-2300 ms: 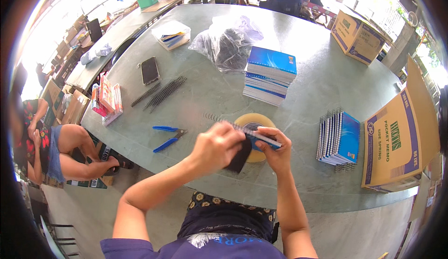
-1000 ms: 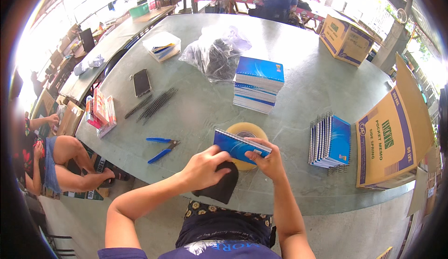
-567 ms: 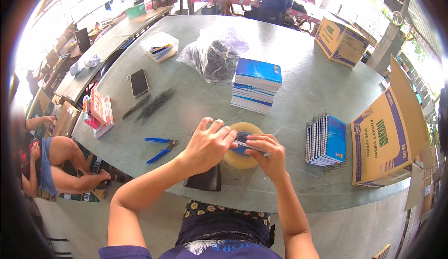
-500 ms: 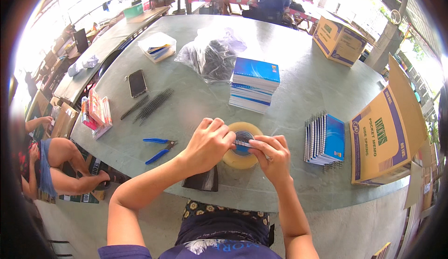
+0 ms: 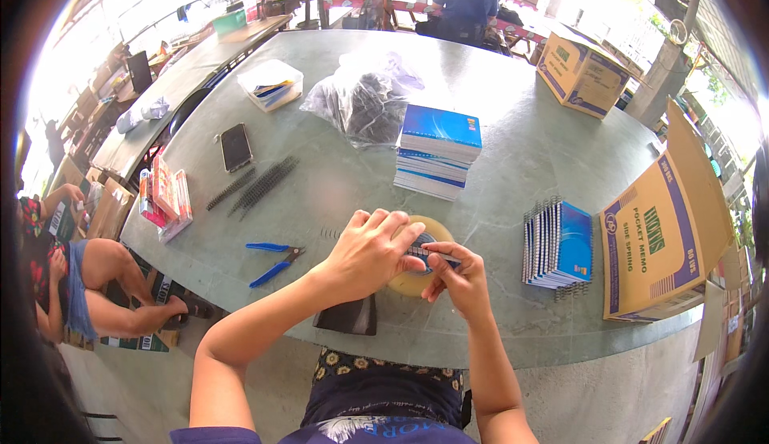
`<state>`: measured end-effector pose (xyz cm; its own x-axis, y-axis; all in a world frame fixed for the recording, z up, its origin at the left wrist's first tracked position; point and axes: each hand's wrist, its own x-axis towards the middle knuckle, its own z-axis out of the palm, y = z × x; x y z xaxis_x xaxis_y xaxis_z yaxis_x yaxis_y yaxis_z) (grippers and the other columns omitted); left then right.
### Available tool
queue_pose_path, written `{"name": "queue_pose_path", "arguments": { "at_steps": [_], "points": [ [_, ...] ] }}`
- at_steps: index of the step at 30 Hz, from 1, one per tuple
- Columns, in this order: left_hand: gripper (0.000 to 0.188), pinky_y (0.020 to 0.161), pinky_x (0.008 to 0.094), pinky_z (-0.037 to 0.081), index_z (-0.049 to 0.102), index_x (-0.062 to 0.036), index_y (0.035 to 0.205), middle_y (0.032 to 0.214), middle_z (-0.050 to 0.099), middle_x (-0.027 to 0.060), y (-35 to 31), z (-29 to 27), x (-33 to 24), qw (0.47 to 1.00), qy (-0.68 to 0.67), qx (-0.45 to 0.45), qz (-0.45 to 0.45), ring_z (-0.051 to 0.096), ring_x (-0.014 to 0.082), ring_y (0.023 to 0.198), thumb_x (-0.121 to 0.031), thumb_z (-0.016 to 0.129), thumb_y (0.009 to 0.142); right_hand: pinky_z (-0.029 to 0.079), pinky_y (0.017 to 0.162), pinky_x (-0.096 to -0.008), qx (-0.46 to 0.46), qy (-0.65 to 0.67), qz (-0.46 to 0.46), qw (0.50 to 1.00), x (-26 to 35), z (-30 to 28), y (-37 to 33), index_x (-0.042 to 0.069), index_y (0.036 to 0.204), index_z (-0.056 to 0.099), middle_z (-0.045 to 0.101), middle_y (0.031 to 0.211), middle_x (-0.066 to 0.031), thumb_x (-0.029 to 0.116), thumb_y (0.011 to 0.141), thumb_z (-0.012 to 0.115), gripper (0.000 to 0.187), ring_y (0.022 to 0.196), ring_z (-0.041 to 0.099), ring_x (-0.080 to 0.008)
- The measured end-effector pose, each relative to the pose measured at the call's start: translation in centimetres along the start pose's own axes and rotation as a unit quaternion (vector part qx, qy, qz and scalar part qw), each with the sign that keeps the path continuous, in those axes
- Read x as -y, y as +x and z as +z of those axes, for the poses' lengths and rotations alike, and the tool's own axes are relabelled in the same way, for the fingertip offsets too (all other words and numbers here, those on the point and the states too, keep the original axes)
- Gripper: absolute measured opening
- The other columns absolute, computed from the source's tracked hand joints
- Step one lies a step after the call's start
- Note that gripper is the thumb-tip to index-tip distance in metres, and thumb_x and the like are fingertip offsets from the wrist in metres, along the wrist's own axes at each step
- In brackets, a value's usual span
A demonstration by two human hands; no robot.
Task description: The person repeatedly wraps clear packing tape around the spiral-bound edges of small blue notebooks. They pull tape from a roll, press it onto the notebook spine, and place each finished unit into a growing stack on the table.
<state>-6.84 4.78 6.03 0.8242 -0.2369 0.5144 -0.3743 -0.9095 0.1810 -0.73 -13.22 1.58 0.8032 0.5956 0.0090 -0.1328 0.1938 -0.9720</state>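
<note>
Both my hands meet above a yellowish ring like a large tape roll (image 5: 414, 285) near the table's front edge. My left hand (image 5: 370, 252) is closed, with a thin dark spiral wire coil (image 5: 330, 233) sticking out on its left side. Closed fingers of my right hand (image 5: 458, 277) grip a small notebook (image 5: 439, 257) along its punched edge; my left fingers touch its other end. Most of the notebook is hidden by the hands. Left of my left hand lie blue-handled cutting pliers (image 5: 276, 264). A dark block-shaped thing (image 5: 348, 314) sits below my left wrist.
A tall stack of blue notebooks (image 5: 439, 152) stands ahead, with coil-bound notebooks (image 5: 558, 244) to the right beside an open carton (image 5: 665, 236). Loose coils (image 5: 264, 185), a phone (image 5: 235, 147), a plastic bag (image 5: 360, 100) and a white tub (image 5: 271, 85) lie farther off. A person sits at left.
My left hand has shifted slightly right and down over the notebook, and a coil now shows beyond it. My right hand has turned and moved a little down, its fingers still on the notebook.
</note>
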Motion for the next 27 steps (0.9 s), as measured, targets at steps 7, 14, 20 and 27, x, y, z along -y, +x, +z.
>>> {"name": "queue_pose_path", "arguments": {
  "at_steps": [7,14,20,27],
  "points": [
    [0.034,0.083,0.0386,0.042,0.062,-0.0068,0.107,0.1,0.061,0.0084,0.8,0.4,0.4,0.998,0.006,0.057,-0.041,0.055,0.0245,0.098,-0.029,0.065,0.081,0.046,0.037,-0.0228,-0.055,-0.068,-0.02,0.996,-0.2,0.7,0.7,-0.003,0.097,0.064,0.061,0.061,-0.0055,0.013,0.086,0.067,0.02,0.044,0.058,-0.0128],
    [0.035,0.084,0.0373,0.042,0.064,-0.0077,0.102,0.096,0.063,0.008,0.1,-1.1,0.6,0.998,0.032,0.055,-0.009,0.057,0.0251,0.094,-0.035,0.065,0.081,0.049,0.037,-0.0236,-0.022,-0.043,-0.027,0.998,0.6,0.5,0.6,-0.004,0.106,0.058,0.066,0.097,-0.0139,0.003,0.082,0.068,0.028,0.046,0.06,-0.0142],
    [0.024,0.081,0.0367,0.042,0.067,-0.008,0.092,0.09,0.066,0.0064,0.2,-0.7,0.4,0.998,0.008,0.063,-0.005,0.059,0.0234,0.089,-0.031,0.064,0.083,0.053,0.041,-0.0253,0.005,0.083,-0.024,0.996,-0.3,0.0,0.5,-0.003,0.105,0.058,0.061,0.114,-0.0172,0.004,0.085,0.064,0.022,0.051,0.063,-0.0158],
    [0.019,0.077,0.0357,0.042,0.065,-0.0077,0.083,0.083,0.065,0.0068,0.3,-0.6,0.1,0.996,0.034,0.079,0.006,0.059,0.0228,0.085,-0.026,0.062,0.084,0.05,0.038,-0.0247,0.012,0.05,-0.027,0.998,-0.6,-0.1,0.6,-0.003,0.098,0.059,0.066,0.09,-0.0141,0.02,0.09,0.061,0.025,0.046,0.061,-0.015]
  ]
}}
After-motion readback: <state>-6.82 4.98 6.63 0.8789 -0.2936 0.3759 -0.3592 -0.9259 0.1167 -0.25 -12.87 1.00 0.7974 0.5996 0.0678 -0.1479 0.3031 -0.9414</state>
